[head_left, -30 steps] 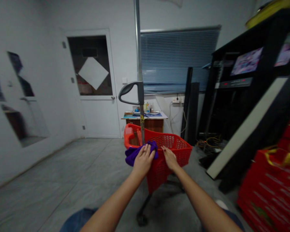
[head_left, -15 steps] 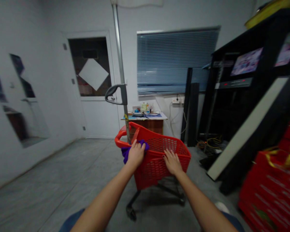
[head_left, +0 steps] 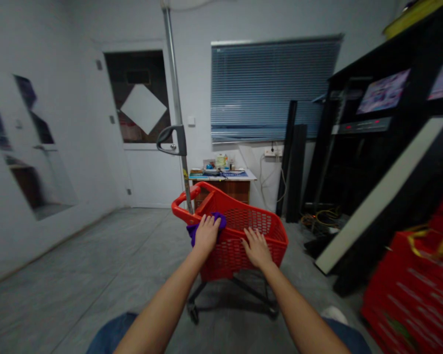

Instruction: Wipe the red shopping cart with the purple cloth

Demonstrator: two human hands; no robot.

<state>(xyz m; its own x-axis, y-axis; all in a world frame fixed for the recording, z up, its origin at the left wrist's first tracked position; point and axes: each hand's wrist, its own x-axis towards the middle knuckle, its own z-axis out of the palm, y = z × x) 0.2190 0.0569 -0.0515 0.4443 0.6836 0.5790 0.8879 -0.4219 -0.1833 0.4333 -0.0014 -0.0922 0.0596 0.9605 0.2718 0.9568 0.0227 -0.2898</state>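
My left hand [head_left: 206, 235] presses a purple cloth [head_left: 192, 234] against the near left rim of a red plastic shopping cart [head_left: 227, 260], and the hand covers most of the cloth. My right hand [head_left: 256, 248] lies with spread fingers on the cart's right rim, holding nothing. The cart has a mesh basket and a dark wheeled frame. A tall metal pole [head_left: 176, 98] rises from its left end, topped by a grey handle [head_left: 172, 140] above my left hand.
A wooden desk [head_left: 221, 191] with small items stands beyond the cart, below a window blind [head_left: 273, 88]. Black panels [head_left: 296, 164] lean nearby, with tangled cables on the floor. A black machine with screens [head_left: 384, 93] and stacked red crates [head_left: 402, 280] fill the right side.
The cart has swung, its pole leaning further left and shifting left in view. My left hand and the cloth have moved left along the rim. My right hand stays on the rim.
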